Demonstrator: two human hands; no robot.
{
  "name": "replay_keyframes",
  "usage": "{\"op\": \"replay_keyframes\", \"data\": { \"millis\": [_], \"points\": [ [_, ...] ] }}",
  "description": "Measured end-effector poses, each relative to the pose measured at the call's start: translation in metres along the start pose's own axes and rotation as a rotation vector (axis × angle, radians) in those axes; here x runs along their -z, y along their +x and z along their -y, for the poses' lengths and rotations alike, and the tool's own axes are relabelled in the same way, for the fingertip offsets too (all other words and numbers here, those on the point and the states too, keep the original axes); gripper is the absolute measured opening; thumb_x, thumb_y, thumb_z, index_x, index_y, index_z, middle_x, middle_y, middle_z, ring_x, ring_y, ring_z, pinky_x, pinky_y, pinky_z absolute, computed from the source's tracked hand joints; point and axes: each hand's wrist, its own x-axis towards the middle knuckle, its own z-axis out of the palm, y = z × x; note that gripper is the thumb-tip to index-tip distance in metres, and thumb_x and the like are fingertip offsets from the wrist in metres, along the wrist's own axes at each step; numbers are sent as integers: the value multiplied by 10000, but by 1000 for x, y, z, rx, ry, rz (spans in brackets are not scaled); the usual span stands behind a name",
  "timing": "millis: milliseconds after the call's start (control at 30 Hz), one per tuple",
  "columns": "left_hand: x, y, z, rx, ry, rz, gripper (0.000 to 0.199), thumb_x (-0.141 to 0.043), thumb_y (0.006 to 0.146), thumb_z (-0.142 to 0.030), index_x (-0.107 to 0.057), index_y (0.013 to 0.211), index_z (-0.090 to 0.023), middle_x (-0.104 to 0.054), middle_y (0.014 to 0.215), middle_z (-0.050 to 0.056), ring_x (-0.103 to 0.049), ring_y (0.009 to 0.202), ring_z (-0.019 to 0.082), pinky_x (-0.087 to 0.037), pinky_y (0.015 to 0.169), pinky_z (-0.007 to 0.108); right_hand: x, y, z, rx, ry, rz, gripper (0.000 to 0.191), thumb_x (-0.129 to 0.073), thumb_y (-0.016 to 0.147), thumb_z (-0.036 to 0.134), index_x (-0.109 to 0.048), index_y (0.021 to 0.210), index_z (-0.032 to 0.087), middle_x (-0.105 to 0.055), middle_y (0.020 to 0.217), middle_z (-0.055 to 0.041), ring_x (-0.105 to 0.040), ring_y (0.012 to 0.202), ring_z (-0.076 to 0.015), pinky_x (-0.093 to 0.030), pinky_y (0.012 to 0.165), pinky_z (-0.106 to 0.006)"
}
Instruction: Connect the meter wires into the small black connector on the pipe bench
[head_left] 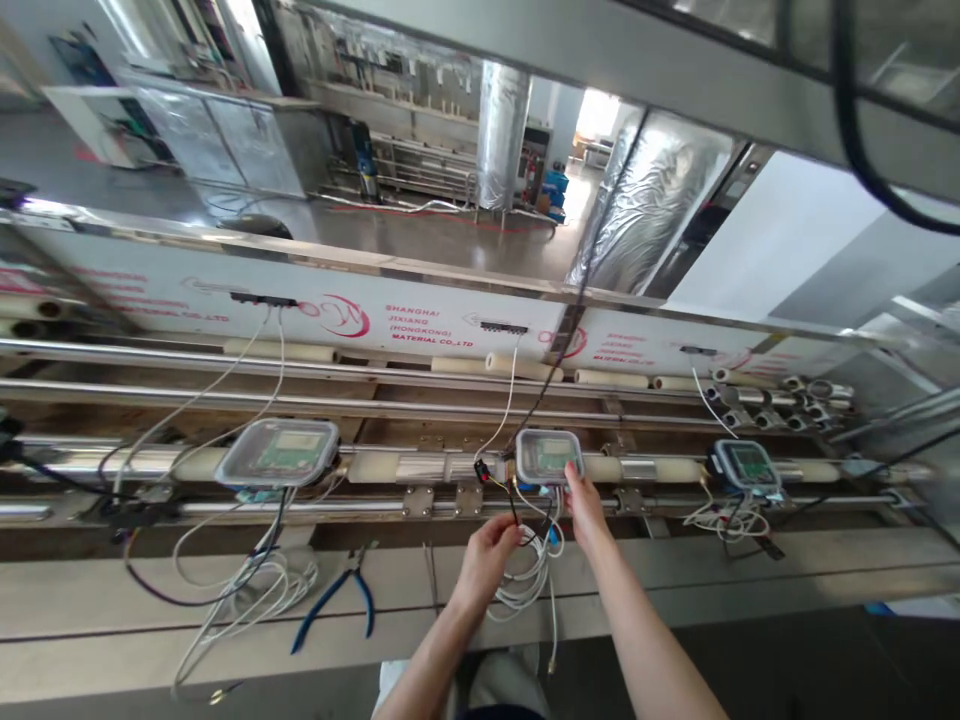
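Factory floor beyond, shiny ducts and a white printed panel [450, 318] behind a long steel rail bench [675, 575]. Left hand [487, 550] curled, fingertips pinching thin dark and white wires [534, 560] that hang in a loose bundle just right of that grip. Right hand [583, 505] just above and right of the pinch, fingers extended, tips touching the lower edge of the middle clear-lidded box [549, 455] on the roller shaft [420, 466]. Blue-handled pliers [337, 600] lie on the bench, left of the pinch. Two similar boxes sit well apart on either side
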Motion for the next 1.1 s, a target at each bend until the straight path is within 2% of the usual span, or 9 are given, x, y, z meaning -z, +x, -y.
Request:
{"op": "replay_keyframes", "data": {
  "millis": [100,300,400,467,533,700,833,967,1100],
  "points": [
    [-37,0,-1,-69,121,-198,255,-636,685,-223,-572,925,-168,-575,830,69,-508,632,188,-456,677,331,5,7,1,-3,-2,4,488,-624,661,587,-622,1002,238,-708,847,-2,-643,812,-210,-494,674,-299],
    [-49,-35,-11,-305,391,-611,474,-609,702,-167,-445,1147,-189,-463,1079,103,-450,923,253,-339,931,403,9,13,9,-6,-6,26,476,-594,693,594,-599,1010,238,-689,937,-19,-617,888,-212,-470,779,-315],
    [-68,-40,-5,-186,176,-286,337,-636,755,-213,-517,1069,-227,-544,1013,66,-526,844,208,-426,747,303,9,12,11,-4,-6,45,475,-554,725,605,-578,1019,233,-683,948,-33,-616,875,-216,-472,772,-325],
    [-82,-26,2,138,-159,-280,258,-665,751,-178,-546,980,-185,-584,980,62,-563,766,165,-438,662,256,9,10,13,4,-9,43,466,-532,743,603,-570,1027,236,-683,954,-34,-616,891,-219,-469,790,-332],
    [-91,-4,5,265,-266,-266,181,-624,821,-259,-560,953,-153,-596,987,73,-583,720,127,-435,590,218,9,9,14,23,-21,31,454,-540,746,593,-568,1037,246,-685,961,-23,-612,919,-218,-456,832,-336],
    [-96,46,-6,407,-446,-101,149,-528,897,-279,-583,869,-143,-618,775,33,-564,500,86,-368,393,177,3,9,20,82,-58,4,467,-530,757,596,-579,1037,226,-687,963,-29,-615,921,-217,-455,843,-341],
    [-98,57,-11,397,-564,-168,89,-522,894,-179,-568,824,-147,-585,627,-13,-581,481,80,-375,358,140,6,7,28,102,-79,62,492,-506,780,585,-588,1077,201,-679,1014,-49,-617,932,-198,-458,845,-322],
    [-105,57,-8,330,-667,-276,119,-483,907,-109,-571,833,-141,-623,657,-26,-584,480,50,-470,434,103,64,-5,36,64,-134,178,445,-691,639,515,-669,954,201,-702,894,-26,-629,836,-180,-480,766,-287],
    [-116,60,-8,279,-746,-362,143,-477,907,-95,-566,799,-123,-630,630,-22,-572,449,51,-503,454,99,202,-17,33,-88,-240,104,375,-683,615,522,-667,668,151,-648,594,-23,-564,517,-125,-406,461,-221]
  ]
}}
